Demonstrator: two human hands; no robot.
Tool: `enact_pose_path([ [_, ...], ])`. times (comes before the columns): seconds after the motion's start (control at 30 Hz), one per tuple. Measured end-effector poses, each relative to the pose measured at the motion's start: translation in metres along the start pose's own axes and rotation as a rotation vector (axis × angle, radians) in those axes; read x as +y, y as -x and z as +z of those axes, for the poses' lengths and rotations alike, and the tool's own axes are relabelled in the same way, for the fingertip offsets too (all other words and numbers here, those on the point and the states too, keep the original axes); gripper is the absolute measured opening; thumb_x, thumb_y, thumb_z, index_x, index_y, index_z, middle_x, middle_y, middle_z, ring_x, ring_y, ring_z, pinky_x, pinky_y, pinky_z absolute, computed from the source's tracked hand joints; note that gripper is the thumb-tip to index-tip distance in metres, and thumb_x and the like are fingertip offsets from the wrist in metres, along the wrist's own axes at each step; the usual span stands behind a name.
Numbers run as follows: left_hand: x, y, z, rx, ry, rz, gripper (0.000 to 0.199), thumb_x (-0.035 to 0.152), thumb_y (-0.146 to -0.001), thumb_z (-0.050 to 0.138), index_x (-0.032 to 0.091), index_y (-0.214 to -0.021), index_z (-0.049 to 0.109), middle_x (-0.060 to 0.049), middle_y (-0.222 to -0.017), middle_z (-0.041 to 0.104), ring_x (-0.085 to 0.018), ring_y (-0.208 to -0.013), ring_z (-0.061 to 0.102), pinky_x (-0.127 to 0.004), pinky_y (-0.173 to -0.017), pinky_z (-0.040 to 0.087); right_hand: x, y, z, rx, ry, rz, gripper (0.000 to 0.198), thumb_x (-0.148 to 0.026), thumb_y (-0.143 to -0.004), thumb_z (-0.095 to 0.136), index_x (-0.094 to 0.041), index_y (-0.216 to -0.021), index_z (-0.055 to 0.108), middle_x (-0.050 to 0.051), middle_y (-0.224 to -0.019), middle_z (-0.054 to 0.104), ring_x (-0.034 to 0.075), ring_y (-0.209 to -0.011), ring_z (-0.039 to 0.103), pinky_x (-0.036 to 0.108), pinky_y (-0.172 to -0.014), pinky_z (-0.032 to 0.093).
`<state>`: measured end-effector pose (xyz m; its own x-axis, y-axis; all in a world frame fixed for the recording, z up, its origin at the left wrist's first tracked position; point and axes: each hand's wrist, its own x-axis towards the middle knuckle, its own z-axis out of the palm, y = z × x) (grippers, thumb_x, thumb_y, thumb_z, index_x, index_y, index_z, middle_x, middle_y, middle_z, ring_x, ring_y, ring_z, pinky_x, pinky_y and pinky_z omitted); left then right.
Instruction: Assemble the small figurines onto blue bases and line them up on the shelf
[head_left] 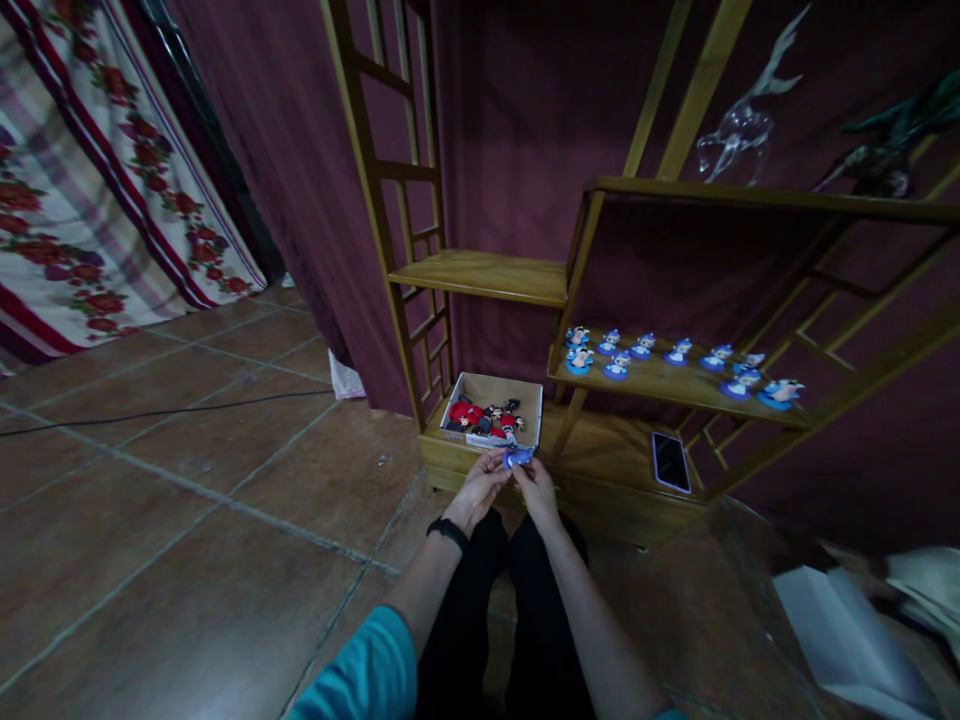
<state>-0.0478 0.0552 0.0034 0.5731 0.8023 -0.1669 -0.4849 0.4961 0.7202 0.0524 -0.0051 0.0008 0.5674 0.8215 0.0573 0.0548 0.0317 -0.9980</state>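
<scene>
A small blue-purple figurine (517, 457) is held between my two hands, just in front of a cardboard box. My left hand (484, 482) pinches its left side, and my right hand (537, 486) grips it from the right. The shallow box (531, 400) sits on the bottom shelf with several red and black figurines (480, 416) lying jumbled in it. On the middle shelf to the right, several blue and purple figurines (617, 365) stand upright on round bases, in loose rows.
A phone (670, 462) lies on the bottom shelf at right. The wooden shelf unit (480, 272) has slatted sides. A clear deer ornament (739, 135) and a dark green sculpture (889, 145) stand on the top shelf. A black cable (172, 408) crosses the tiled floor.
</scene>
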Motion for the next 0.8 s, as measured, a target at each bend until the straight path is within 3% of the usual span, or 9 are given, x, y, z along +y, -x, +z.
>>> enact_pose_path([
  [0.3, 0.003, 0.004, 0.001, -0.044, -0.017, -0.015, 0.046, -0.001, -0.055, 0.068, 0.016, -0.097, 0.059, -0.005, -0.091, 0.064, -0.013, -0.081, 0.060, -0.024, -0.076, 0.044, -0.004, 0.002, 0.000, 0.020, 0.034, -0.052, 0.032, -0.043, -0.067, 0.057, -0.022, -0.090, 0.062, 0.002, -0.082, 0.068, 0.020, -0.075, 0.062, 0.031, -0.064, 0.049],
  [0.47, 0.007, 0.005, 0.002, 0.003, 0.033, -0.054, 0.034, 0.007, -0.064, 0.067, 0.015, -0.096, 0.060, -0.007, -0.089, 0.065, -0.015, -0.082, 0.061, -0.030, -0.082, 0.044, 0.001, 0.001, -0.001, 0.026, 0.016, -0.080, 0.026, -0.040, -0.068, 0.056, -0.022, -0.087, 0.062, 0.003, -0.086, 0.066, 0.020, -0.078, 0.061, 0.029, -0.061, 0.049],
  [0.63, 0.008, 0.005, 0.004, 0.025, 0.072, -0.110, 0.029, 0.014, -0.071, 0.063, 0.015, -0.099, 0.059, -0.008, -0.087, 0.065, -0.013, -0.075, 0.061, -0.028, -0.078, 0.047, 0.008, -0.001, -0.003, 0.012, 0.031, -0.042, 0.023, -0.035, -0.071, 0.052, -0.021, -0.086, 0.061, 0.003, -0.089, 0.064, 0.018, -0.074, 0.059, 0.027, -0.056, 0.049],
  [0.8, 0.005, 0.002, 0.008, 0.085, 0.099, -0.120, 0.025, 0.020, -0.075, 0.060, 0.015, -0.099, 0.057, -0.007, -0.080, 0.065, -0.012, -0.067, 0.061, -0.027, -0.071, 0.048, 0.010, -0.001, -0.005, 0.042, 0.055, -0.089, 0.023, -0.034, -0.070, 0.051, -0.022, -0.085, 0.063, 0.003, -0.088, 0.063, 0.017, -0.073, 0.058, 0.027, -0.056, 0.049],
])
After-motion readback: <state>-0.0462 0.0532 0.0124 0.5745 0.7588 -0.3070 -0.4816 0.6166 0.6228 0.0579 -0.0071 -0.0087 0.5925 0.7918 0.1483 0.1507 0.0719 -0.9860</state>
